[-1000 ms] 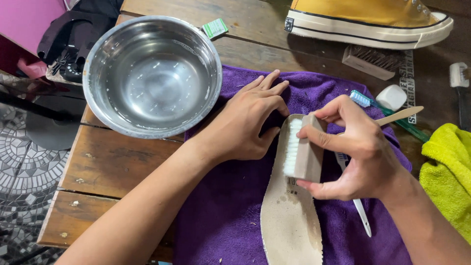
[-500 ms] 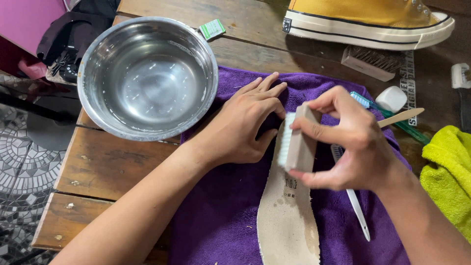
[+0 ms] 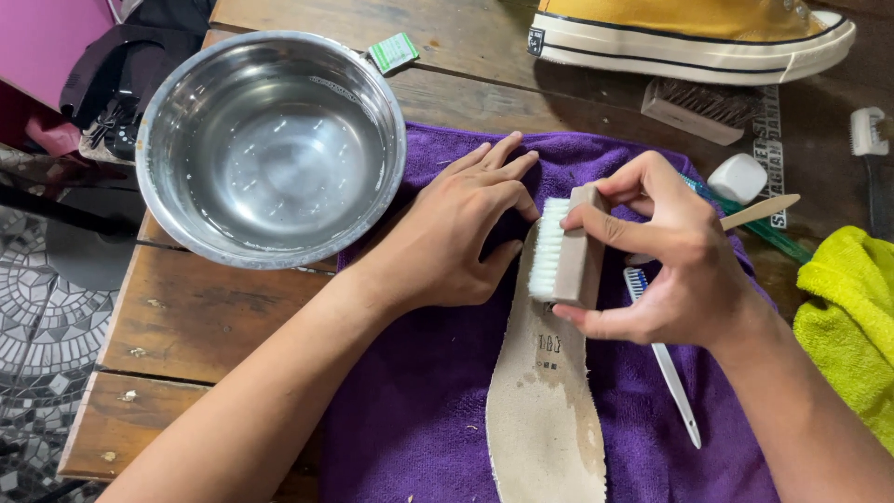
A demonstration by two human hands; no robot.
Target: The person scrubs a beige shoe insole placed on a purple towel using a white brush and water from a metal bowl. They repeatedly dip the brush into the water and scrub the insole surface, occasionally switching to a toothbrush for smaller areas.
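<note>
While the left hand (image 3: 456, 247) presses flat, the right hand's (image 3: 666, 265) grip clasps a white-bristled brush (image 3: 563, 247); beige insole (image 3: 545, 410) grimy.

A slatted wooden table (image 3: 233, 317) carries everything — worn brown planks with gaps between them. On it lie a steel bowl (image 3: 270, 144) at the left, a purple towel (image 3: 419, 410) spread across the middle, and a small green packet (image 3: 393, 51) just beyond the bowl. At the far edge rests a yellow shoe (image 3: 689, 37), with a dark-bristled brush (image 3: 698, 110) before it. A yellow cloth (image 3: 852, 326) lies at the right — beside it, a white-headed brush (image 3: 871, 140).
</note>
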